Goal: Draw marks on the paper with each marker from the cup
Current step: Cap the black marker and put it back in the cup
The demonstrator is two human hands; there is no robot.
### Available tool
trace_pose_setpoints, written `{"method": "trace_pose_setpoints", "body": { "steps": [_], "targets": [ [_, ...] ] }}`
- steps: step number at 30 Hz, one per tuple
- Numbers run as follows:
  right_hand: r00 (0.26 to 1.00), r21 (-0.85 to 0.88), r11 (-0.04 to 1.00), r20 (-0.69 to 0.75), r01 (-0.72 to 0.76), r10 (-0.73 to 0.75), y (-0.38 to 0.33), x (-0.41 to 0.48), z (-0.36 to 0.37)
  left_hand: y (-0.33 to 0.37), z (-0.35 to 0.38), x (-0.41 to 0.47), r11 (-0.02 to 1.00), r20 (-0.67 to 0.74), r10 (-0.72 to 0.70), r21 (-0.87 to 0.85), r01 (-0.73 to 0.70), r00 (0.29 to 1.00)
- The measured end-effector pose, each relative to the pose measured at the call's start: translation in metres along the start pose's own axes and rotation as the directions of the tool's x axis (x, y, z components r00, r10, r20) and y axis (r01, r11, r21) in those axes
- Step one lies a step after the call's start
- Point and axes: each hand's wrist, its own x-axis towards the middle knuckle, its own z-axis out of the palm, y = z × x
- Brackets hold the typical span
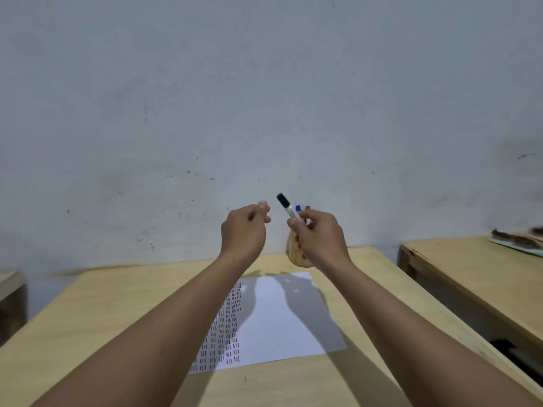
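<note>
My right hand [318,235] is raised above the table and grips a marker with a black cap [286,205], its capped end pointing up and to the left. My left hand [245,227] hovers just left of the cap with its fingers curled in and nothing in them. Behind my right hand stands a wooden cup [295,254], mostly hidden, with a blue marker [298,207] and a red marker [307,207] poking out. A white paper [282,318] lies on the table below, with columns of short red and black marks on its left part.
The paper and cup rest on a light wooden table [117,312] that stands against a grey wall. A second wooden table [470,265] stands at the right, across a gap, with a tray [517,240] on its far end.
</note>
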Motion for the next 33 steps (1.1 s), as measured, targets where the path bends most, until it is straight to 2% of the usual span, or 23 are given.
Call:
{"method": "trace_pose_setpoints", "body": {
  "steps": [2,8,12,17,25,30,33],
  "targets": [
    [1.0,-0.02,1.0,-0.026,0.005,-0.005,0.004,0.016,-0.006,-0.01,0.014,0.006,0.999,0.014,-0.044,0.001,0.044,0.999],
    [0.998,0.045,0.999,-0.068,-0.016,0.019,0.013,0.065,-0.019,-0.047,0.066,0.022,0.973,0.155,-0.09,0.226,0.053,0.984],
    [0.996,-0.043,0.998,-0.083,0.036,-0.04,0.02,0.092,-0.022,-0.063,0.098,0.034,0.942,0.221,-0.121,0.332,0.042,0.968],
    [0.997,-0.129,0.99,-0.047,0.053,-0.06,0.036,0.109,-0.019,-0.075,0.117,0.039,0.947,0.245,-0.107,0.321,0.024,0.964],
    [0.989,-0.324,0.942,0.084,-0.088,0.121,0.071,0.108,-0.003,-0.094,0.125,0.035,0.975,0.207,-0.092,0.217,0.046,0.974],
    [0.981,-0.294,0.946,0.094,-0.133,0.167,0.067,0.099,-0.003,-0.088,0.122,0.034,0.967,0.215,-0.134,0.242,0.08,0.967],
    [0.989,-0.247,0.963,0.071,-0.11,0.131,0.06,0.093,-0.009,-0.081,0.11,0.032,0.951,0.267,-0.15,0.302,0.065,0.952]
  ]
}}
